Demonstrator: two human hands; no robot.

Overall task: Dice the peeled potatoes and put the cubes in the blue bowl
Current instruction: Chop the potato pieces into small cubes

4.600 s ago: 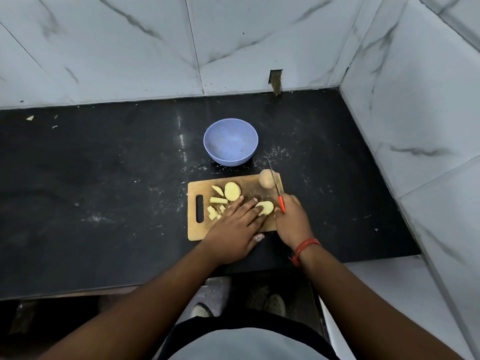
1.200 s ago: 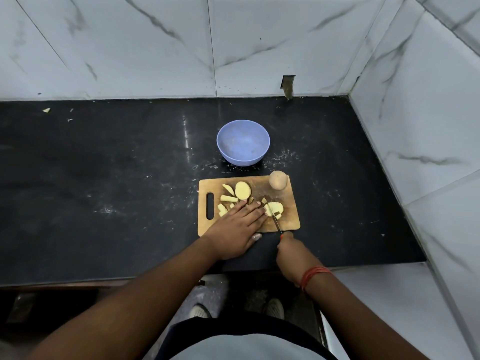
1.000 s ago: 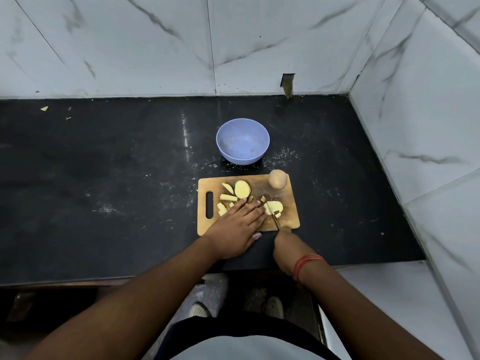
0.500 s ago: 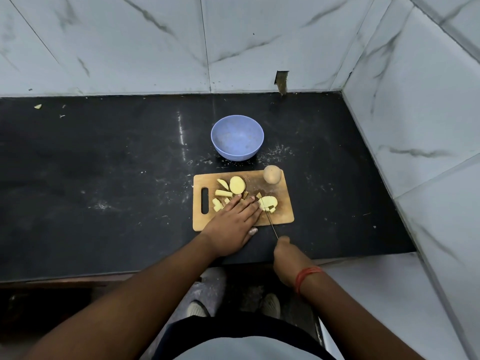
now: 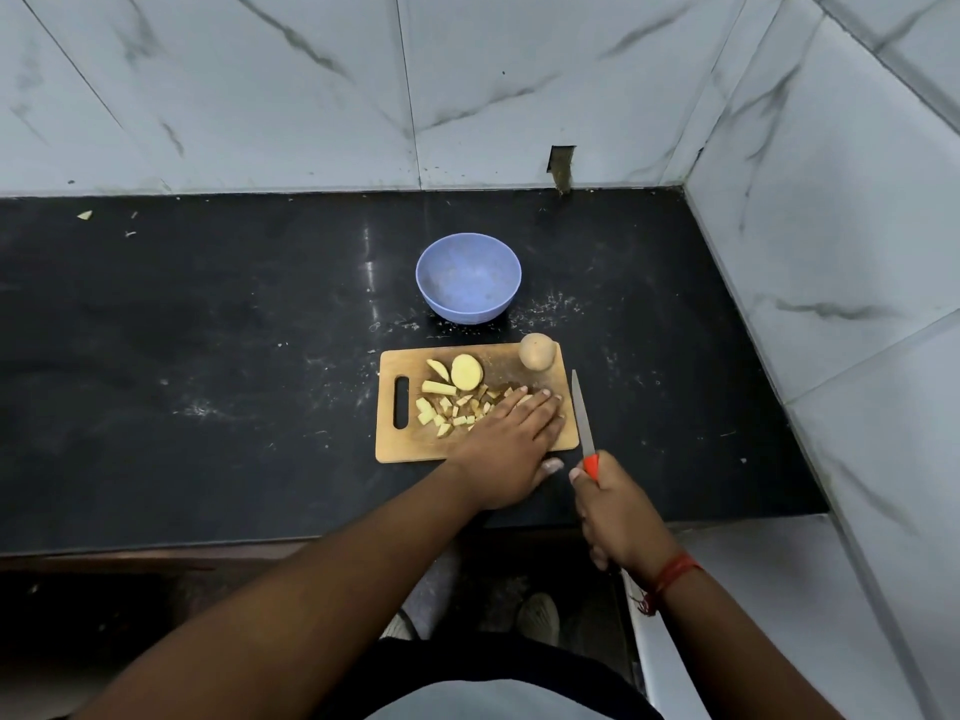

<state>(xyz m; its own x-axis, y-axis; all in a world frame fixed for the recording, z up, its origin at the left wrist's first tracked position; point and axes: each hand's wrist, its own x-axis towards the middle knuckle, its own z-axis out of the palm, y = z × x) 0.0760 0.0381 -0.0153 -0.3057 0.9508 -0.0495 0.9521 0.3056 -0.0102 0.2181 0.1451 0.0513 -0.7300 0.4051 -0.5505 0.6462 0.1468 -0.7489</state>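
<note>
Just left of the flat left hand's fingers (image 5: 524, 407) lie potato pieces (image 5: 457, 410).

Pale potato pieces (image 5: 451, 406) scattered on board; whole potato (image 5: 536, 350) at far-right corner; blue bowl (image 5: 468, 277) behind.

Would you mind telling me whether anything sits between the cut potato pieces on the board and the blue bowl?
Nothing visible blocks the way. The potato cubes lie on the cutting board; the blue bowl stands just beyond its far edge, with only bare countertop between. The whole potato sits off to the right.
</note>
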